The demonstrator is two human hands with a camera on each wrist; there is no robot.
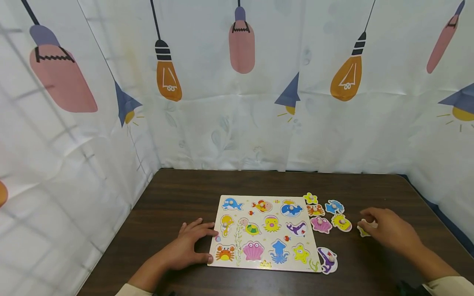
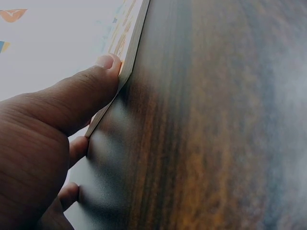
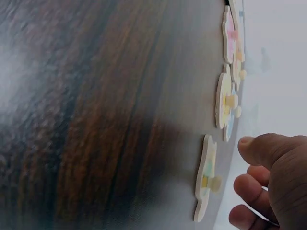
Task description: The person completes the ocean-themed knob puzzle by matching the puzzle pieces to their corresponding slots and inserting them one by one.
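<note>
A wooden puzzle board (image 1: 270, 199) printed with sea animals lies flat on the table. My left hand (image 1: 189, 244) rests at its left side, thumb (image 2: 103, 72) and fingertips touching the edge, fingers not wrapped round it. My right hand (image 1: 390, 230) hovers over a yellow-green knobbed puzzle piece (image 3: 205, 179), which it partly hides in the head view. In the right wrist view its thumb and fingers are spread apart, clear of the knob. Left of that piece lie a yellow octopus piece (image 1: 341, 223), a blue piece (image 1: 335, 206) and a pink shell piece (image 1: 321, 225).
A crab piece (image 1: 315, 210) and a star piece (image 1: 310, 198) lie by the board's upper right side. A purple whale piece (image 1: 328, 260) touches its lower right corner. The brown table (image 1: 185, 185) ends at a white printed curtain (image 1: 237, 135) behind and left.
</note>
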